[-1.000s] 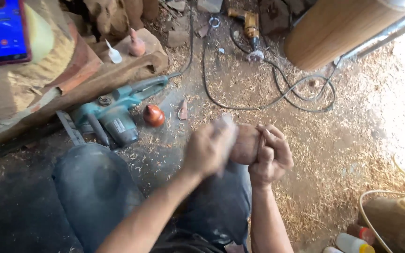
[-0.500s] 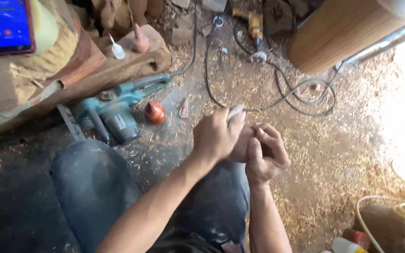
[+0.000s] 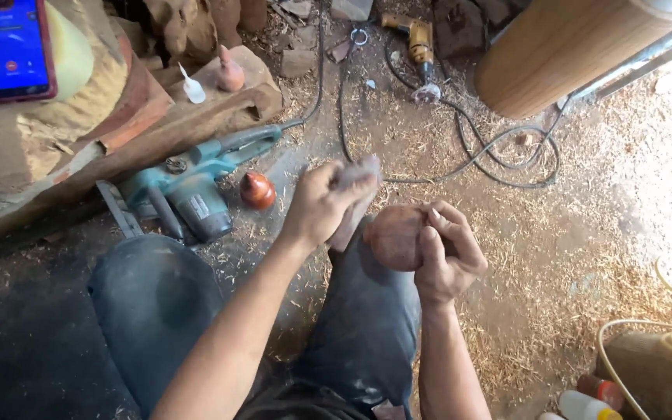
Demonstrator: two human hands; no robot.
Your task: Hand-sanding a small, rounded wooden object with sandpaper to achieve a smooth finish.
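A right hand (image 3: 443,260) grips a rounded wooden piece (image 3: 395,236) above the knee; the left hand (image 3: 322,204) clutches sandpaper (image 3: 354,194) just beside it. Left of the piece lie a teal power tool (image 3: 188,183) and an orange cone-shaped object (image 3: 257,190).

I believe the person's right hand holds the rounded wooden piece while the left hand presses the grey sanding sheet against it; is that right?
Not quite. In the head view the right hand does hold the rounded wooden piece, but the left hand holds the grey sanding sheet lifted clear of it, with a gap between sheet and wood, not pressed against it.
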